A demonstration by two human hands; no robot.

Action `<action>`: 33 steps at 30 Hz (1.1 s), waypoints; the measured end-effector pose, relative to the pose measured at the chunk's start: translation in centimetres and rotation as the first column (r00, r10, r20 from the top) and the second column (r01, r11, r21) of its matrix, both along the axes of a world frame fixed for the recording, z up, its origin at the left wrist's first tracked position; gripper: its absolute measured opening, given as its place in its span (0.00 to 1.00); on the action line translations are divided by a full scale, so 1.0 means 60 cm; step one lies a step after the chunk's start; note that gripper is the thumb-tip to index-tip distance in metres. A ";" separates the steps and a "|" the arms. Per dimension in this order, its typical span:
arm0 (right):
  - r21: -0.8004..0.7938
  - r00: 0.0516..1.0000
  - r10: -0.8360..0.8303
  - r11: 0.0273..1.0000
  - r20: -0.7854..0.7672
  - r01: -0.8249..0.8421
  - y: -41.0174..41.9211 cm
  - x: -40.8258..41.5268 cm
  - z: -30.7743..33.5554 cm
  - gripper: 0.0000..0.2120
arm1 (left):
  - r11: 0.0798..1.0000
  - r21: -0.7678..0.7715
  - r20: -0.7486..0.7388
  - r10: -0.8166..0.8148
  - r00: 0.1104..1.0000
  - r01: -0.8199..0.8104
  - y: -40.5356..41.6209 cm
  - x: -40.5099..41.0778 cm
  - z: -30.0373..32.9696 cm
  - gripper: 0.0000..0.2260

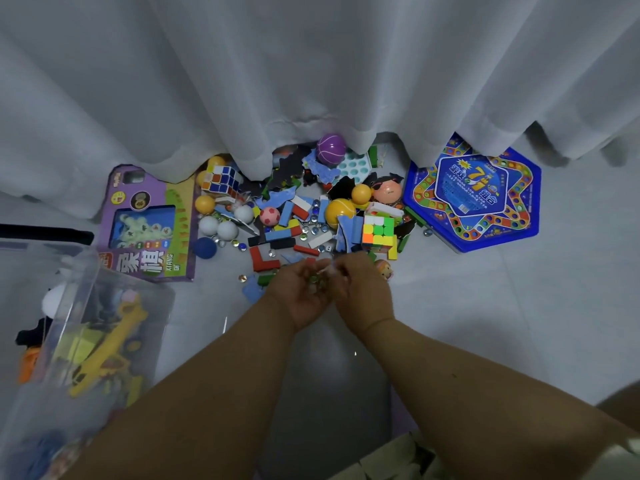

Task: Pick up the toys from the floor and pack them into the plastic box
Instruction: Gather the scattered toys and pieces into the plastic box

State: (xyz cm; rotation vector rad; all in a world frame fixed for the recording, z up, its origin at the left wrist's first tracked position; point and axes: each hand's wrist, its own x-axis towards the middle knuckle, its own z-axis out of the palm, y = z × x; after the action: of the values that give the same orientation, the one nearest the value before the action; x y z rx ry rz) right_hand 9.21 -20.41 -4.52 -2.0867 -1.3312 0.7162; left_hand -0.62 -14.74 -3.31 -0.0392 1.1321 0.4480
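Observation:
Toys lie in a heap on the grey floor below a white curtain: coloured blocks (277, 233), glass marbles (313, 220), white balls (227, 230), a yellow ball (339, 210), two puzzle cubes (378, 233) (221, 178) and a purple ball (330, 148). My left hand (299, 294) is cupped palm up at the near edge of the heap and holds several marbles. My right hand (362, 289) is beside it, fingertips pinching something small over the left palm. The clear plastic box (83, 327) stands at the lower left with a yellow toy and others inside.
A purple chess game box (149, 220) lies left of the heap. A blue hexagonal board-game tin (474, 195) lies to the right. The white curtain (311, 81) hangs over the back of the heap. Bare floor (502, 306) spreads to the right of my arms.

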 end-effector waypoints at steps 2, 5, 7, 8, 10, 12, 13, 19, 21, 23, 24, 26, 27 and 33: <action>-0.093 0.991 -0.123 0.987 0.058 0.128 -0.019 0.020 -0.016 0.10 | 0.999 -0.014 -0.021 0.050 0.999 -0.051 0.002 -0.006 -0.003 0.19; -0.471 0.964 0.242 0.867 0.111 -0.163 -0.057 0.033 -0.052 0.18 | 0.995 -0.034 -0.043 0.092 0.995 -0.094 0.004 -0.021 -0.002 0.20; -0.616 0.908 0.416 0.726 0.040 -0.306 -0.071 0.024 -0.069 0.22 | 0.994 -0.037 -0.057 0.100 0.993 -0.102 0.006 -0.032 0.002 0.20; -0.631 0.899 0.437 0.703 0.019 -0.328 -0.071 0.021 -0.073 0.22 | 0.994 -0.033 -0.066 0.100 0.993 -0.102 0.007 -0.037 0.003 0.20; -0.623 0.927 0.376 0.724 -0.002 -0.295 -0.062 0.019 -0.079 0.19 | 0.994 -0.028 -0.078 0.100 0.992 -0.102 0.009 -0.045 0.004 0.20; -0.591 0.947 0.319 0.770 0.029 -0.241 -0.050 0.021 -0.083 0.15 | 0.995 -0.024 -0.105 0.096 0.990 -0.099 0.009 -0.055 -0.002 0.19; -0.548 0.960 0.278 0.810 0.044 -0.209 -0.043 0.021 -0.082 0.11 | 0.995 -0.024 -0.116 0.096 0.989 -0.100 0.009 -0.059 -0.005 0.19; -0.060 0.975 0.219 0.973 -0.043 -0.222 0.014 -0.023 -0.014 0.04 | 0.999 -0.003 -0.095 0.043 0.995 -0.043 -0.002 -0.056 -0.015 0.14; 0.005 0.970 0.242 0.970 -0.011 -0.242 0.019 -0.033 -0.002 0.05 | 1.000 -0.014 -0.028 0.002 1.000 -0.002 -0.003 -0.046 -0.016 0.14; 0.077 0.999 0.041 0.996 -0.017 -0.040 0.020 -0.012 0.001 0.06 | 0.999 -0.024 0.011 -0.038 0.999 0.038 -0.001 -0.032 -0.017 0.13; 0.107 0.990 -0.140 0.984 -0.025 0.142 0.020 0.009 -0.002 0.05 | 0.998 -0.031 0.014 -0.055 0.998 0.056 0.001 -0.024 -0.018 0.14; 0.111 0.865 -0.501 0.859 -0.024 0.501 0.023 0.070 -0.021 0.04 | 0.996 -0.047 0.033 -0.076 0.997 0.078 0.007 -0.008 -0.020 0.17; 0.079 0.785 -0.619 0.781 -0.028 0.619 0.024 0.107 -0.036 0.05 | 0.996 -0.049 0.049 -0.071 0.996 0.074 0.010 -0.002 -0.019 0.18; -0.300 0.835 -0.541 0.784 0.099 0.544 0.049 0.239 -0.112 0.14 | 0.997 -0.064 0.074 -0.033 0.997 0.038 0.021 0.014 -0.036 0.18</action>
State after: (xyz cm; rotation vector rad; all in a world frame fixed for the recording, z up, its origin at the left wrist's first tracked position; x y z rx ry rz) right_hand 23.56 -17.45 -11.21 -2.5604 -0.5646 0.6901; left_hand 0.20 -13.49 -5.48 -0.0911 1.0740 0.3750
